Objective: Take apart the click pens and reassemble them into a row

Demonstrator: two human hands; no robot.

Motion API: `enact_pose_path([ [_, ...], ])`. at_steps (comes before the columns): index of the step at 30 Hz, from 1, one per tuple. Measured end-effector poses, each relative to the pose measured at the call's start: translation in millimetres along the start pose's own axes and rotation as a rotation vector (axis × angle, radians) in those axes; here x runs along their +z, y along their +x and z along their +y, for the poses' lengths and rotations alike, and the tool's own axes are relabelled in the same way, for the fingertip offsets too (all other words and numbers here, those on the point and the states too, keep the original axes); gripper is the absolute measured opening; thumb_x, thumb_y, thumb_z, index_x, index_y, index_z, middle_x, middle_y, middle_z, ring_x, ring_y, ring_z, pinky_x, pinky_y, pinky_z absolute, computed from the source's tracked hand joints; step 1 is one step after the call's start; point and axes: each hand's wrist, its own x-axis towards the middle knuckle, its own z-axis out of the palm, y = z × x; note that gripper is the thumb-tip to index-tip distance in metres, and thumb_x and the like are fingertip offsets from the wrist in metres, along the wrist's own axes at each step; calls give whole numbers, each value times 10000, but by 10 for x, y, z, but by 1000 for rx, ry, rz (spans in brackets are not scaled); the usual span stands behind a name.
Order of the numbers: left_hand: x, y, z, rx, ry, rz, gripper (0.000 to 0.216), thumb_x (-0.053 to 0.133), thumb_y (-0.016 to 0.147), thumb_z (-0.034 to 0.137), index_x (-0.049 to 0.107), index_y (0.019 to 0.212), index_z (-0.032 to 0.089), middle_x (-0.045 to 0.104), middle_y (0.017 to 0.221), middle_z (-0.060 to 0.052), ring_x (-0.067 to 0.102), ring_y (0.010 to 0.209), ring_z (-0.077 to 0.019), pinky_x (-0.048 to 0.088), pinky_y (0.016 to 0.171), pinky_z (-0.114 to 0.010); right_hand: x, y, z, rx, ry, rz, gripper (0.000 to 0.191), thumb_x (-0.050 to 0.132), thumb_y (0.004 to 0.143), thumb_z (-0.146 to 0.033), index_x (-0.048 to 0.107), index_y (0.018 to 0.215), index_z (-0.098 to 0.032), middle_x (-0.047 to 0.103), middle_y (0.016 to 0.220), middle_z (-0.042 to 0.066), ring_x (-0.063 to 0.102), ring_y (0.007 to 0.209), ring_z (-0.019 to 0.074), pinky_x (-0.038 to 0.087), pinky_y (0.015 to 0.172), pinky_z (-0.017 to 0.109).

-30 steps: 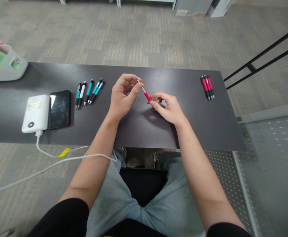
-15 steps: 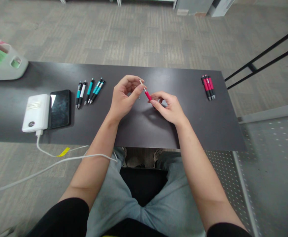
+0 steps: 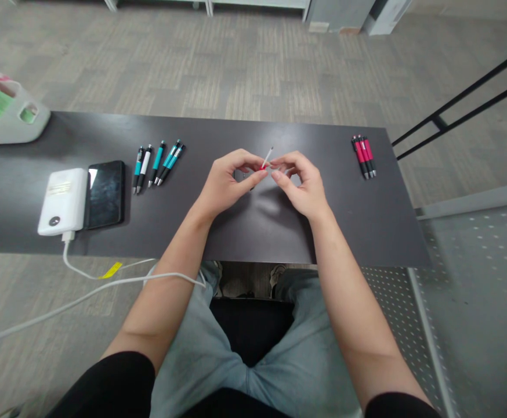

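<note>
Pink barrel (image 3: 263, 168), mostly hidden by fingers, is held above the table (image 3: 366, 232) and is taken as the reference point for all positions. It is pinched between the thumb and fingers of the left hand (image 3: 231, 177), which is set to its left. Above the barrel, a thin white refill (image 3: 268, 155) is seen projecting from the visible end, tilted upward and to the right. The right hand (image 3: 301, 183) is positioned just right of the barrel, fingers curled, thumb and fingertips close to it; whether it is gripped by them cannot be told.

To the left of the barrel, well apart, four teal pens (image 3: 156, 164) and one white pen (image 3: 145, 165) are laid in a loose row, tips pointed toward the person. Farther left, a phone (image 3: 105, 191) is placed just beside a power bank (image 3: 62, 200), into which a white cable (image 3: 65, 252) is plugged; a yellow tag (image 3: 111, 270) is attached to the cable. Far left of the barrel, a bin (image 3: 40, 122) is seen, cut off by the view. Well right of the barrel, pink pens (image 3: 364, 152) are grouped side by side.
</note>
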Motion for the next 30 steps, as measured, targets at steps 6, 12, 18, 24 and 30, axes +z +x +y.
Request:
enact_pose_path([
  [6, 19, -25, -32, 23, 56, -84, 222, 951, 955, 468, 883, 986, 259, 843, 949, -46, 749, 830, -209, 637, 815, -363, 24, 31, 24, -73, 14, 53, 554, 779, 1040, -863, 834, 1085, -314, 782, 1094, 60, 699, 909, 251, 624, 834, 436],
  [12, 17, -42, -9, -67, 6, -55, 291, 969, 946, 431, 862, 1128, 231, 883, 1016, -49, 806, 874, -197, 630, 847, -334, 42, 71, 44, -98, 72, 77, 595, 840, 993, -875, 825, 930, -283, 769, 986, 45, 661, 864, 225, 572, 779, 392],
  [18, 43, -54, -11, -27, -53, -24, 249, 985, 938, 361, 855, 1108, 233, 891, 1009, -38, 825, 873, -185, 635, 836, -312, 69, 64, 46, -52, 123, 87, 605, 831, 996, -883, 823, 927, -282, 770, 976, 42, 620, 797, 207, 546, 751, 392],
  [24, 70, -52, 4, -47, -88, -41, 231, 960, 956, 361, 858, 1110, 223, 895, 1013, -46, 831, 883, -188, 644, 836, -309, 73, 65, -5, -127, 76, 170, 565, 833, 1027, -832, 816, 914, -279, 758, 985, 43, 571, 752, 191, 538, 723, 401],
  [30, 74, -40, 18, -26, -127, -21, 213, 968, 959, 358, 869, 1086, 220, 889, 987, -33, 809, 839, -166, 625, 795, -284, 81, 69, -31, -118, 92, 178, 592, 813, 1034, -849, 796, 890, -275, 761, 979, 46, 573, 746, 189, 543, 722, 400],
])
